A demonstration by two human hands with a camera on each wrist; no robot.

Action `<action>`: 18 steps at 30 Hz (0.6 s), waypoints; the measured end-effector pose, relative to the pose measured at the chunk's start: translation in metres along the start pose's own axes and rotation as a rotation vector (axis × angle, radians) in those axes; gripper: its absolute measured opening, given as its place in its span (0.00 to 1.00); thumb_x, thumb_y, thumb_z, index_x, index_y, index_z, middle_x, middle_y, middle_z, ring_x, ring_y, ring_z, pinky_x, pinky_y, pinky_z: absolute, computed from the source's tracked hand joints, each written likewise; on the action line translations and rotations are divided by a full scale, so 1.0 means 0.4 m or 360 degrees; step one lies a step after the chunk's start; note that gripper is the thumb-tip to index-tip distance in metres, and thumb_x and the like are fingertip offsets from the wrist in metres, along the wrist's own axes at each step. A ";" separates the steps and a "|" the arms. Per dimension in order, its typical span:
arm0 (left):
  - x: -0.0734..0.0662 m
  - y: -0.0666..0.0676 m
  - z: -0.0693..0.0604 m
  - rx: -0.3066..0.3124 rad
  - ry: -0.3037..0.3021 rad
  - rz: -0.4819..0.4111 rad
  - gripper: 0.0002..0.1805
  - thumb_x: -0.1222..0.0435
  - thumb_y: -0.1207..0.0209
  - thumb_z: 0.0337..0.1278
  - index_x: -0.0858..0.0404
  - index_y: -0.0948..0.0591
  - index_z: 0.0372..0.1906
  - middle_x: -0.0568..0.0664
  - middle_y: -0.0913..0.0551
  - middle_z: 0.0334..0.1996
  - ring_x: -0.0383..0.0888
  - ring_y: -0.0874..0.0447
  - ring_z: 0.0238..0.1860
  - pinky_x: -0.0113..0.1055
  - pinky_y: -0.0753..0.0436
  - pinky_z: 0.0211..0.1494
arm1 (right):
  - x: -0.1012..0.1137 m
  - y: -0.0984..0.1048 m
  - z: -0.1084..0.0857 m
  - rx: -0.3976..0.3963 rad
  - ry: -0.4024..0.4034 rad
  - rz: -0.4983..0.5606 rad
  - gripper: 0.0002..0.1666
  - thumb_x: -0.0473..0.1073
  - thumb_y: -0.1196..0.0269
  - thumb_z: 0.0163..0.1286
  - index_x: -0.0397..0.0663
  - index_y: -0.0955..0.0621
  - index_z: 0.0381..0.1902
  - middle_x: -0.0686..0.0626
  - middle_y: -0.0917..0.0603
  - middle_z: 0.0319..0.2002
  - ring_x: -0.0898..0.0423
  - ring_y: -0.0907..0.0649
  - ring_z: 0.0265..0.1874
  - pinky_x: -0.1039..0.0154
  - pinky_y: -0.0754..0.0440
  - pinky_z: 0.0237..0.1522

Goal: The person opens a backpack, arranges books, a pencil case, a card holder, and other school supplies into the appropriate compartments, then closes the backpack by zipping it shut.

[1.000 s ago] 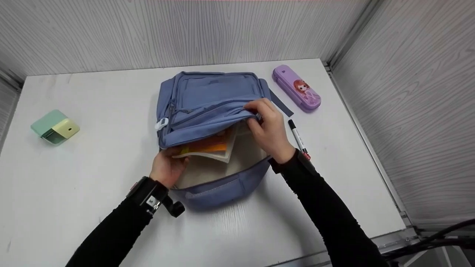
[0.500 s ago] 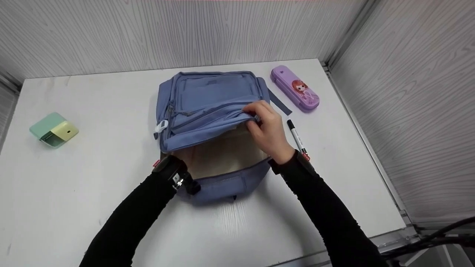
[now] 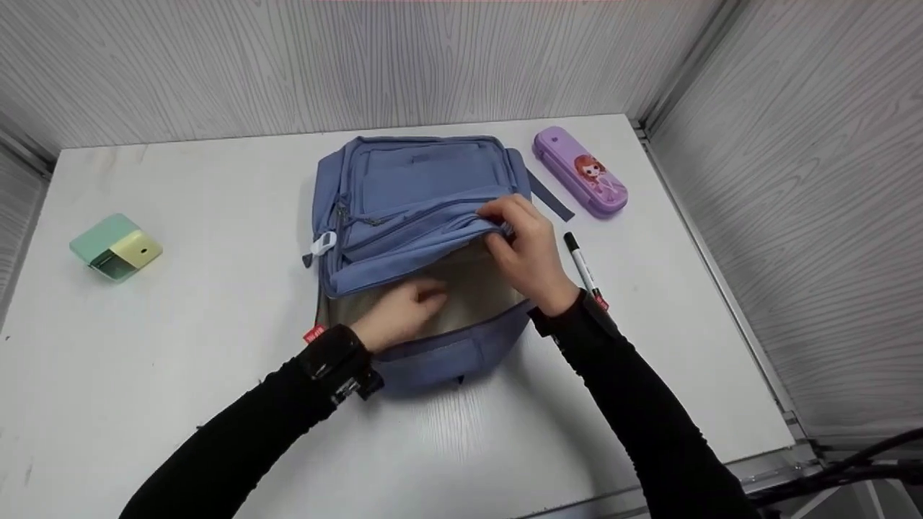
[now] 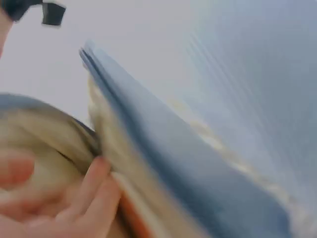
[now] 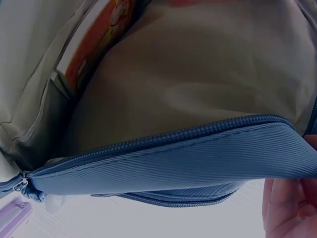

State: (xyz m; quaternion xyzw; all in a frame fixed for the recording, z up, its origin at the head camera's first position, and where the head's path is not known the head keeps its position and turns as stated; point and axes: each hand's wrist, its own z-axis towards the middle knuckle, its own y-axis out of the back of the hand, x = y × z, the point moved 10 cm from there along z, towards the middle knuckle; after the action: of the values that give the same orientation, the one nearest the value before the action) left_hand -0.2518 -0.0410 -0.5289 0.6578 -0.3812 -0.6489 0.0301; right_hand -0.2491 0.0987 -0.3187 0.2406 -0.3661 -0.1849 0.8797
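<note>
A blue backpack [image 3: 425, 173] lies on the table with its main compartment unzipped. My right hand [image 3: 530, 252] pinches the edge of its front flap [image 3: 404, 256] and lifts it. My left hand [image 3: 404, 313] is inside the opening, over the beige lining, and holds nothing that I can see. In the left wrist view its blurred fingers [image 4: 94, 203] lie loosely extended beside an orange-edged book [image 4: 133, 213]. The right wrist view shows that book [image 5: 94, 47] standing inside the bag against one wall; in the head view the flap hides it.
On the white table [image 3: 216, 216], a purple pencil case [image 3: 580, 173] lies at the back right. A capped marker [image 3: 584, 267] is near my right wrist. At the left sits a small green and yellow box [image 3: 115, 247]. Wood-patterned panels [image 3: 346, 65] enclose the back and right.
The book has gone from my left hand at the bag's mouth into the bag, out of head view. My left hand has moved right inside the opening. The right hand keeps the flap raised.
</note>
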 end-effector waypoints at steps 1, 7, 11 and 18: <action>-0.104 0.013 -0.041 -0.0017 -0.0187 0.0156 0.22 0.57 0.50 0.74 0.64 0.22 0.63 0.58 0.17 0.59 0.54 0.17 0.57 0.49 0.20 0.61 | 0.000 -0.002 -0.005 0.0008 0.0008 -0.0009 0.15 0.23 0.44 0.56 0.35 0.18 0.40 0.39 0.17 0.39 0.48 0.18 0.40 0.59 0.20 0.46; -0.450 0.104 -0.287 -0.0591 -0.1219 0.0685 0.12 0.75 0.37 0.54 0.65 0.14 0.44 0.51 0.12 0.35 0.45 0.13 0.35 0.37 0.14 0.40 | 0.001 -0.021 -0.064 0.0089 0.0120 -0.0101 0.16 0.24 0.42 0.54 0.38 0.18 0.40 0.42 0.17 0.39 0.50 0.19 0.40 0.59 0.20 0.44; -0.398 0.133 -0.323 -0.0963 -0.1184 0.0935 0.15 0.75 0.32 0.48 0.67 0.15 0.45 0.54 0.15 0.38 0.48 0.17 0.37 0.37 0.15 0.40 | -0.008 -0.037 -0.130 0.0142 0.0185 -0.0190 0.16 0.26 0.39 0.52 0.40 0.18 0.40 0.44 0.17 0.40 0.50 0.18 0.43 0.58 0.19 0.47; -0.234 0.077 -0.294 -0.0743 -0.0753 0.1135 0.32 0.59 0.29 0.52 0.64 0.22 0.63 0.62 0.21 0.59 0.56 0.20 0.55 0.51 0.19 0.58 | -0.026 -0.063 -0.220 0.0215 0.0232 -0.0341 0.17 0.30 0.35 0.52 0.46 0.17 0.41 0.48 0.16 0.40 0.51 0.18 0.42 0.57 0.17 0.45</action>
State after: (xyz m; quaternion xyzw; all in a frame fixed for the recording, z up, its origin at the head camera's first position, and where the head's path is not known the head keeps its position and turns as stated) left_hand -0.1505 -0.0655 -0.4164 0.2962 -0.4234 -0.7982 0.3098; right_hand -0.1953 0.1086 -0.3926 0.3496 -0.2851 -0.2347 0.8611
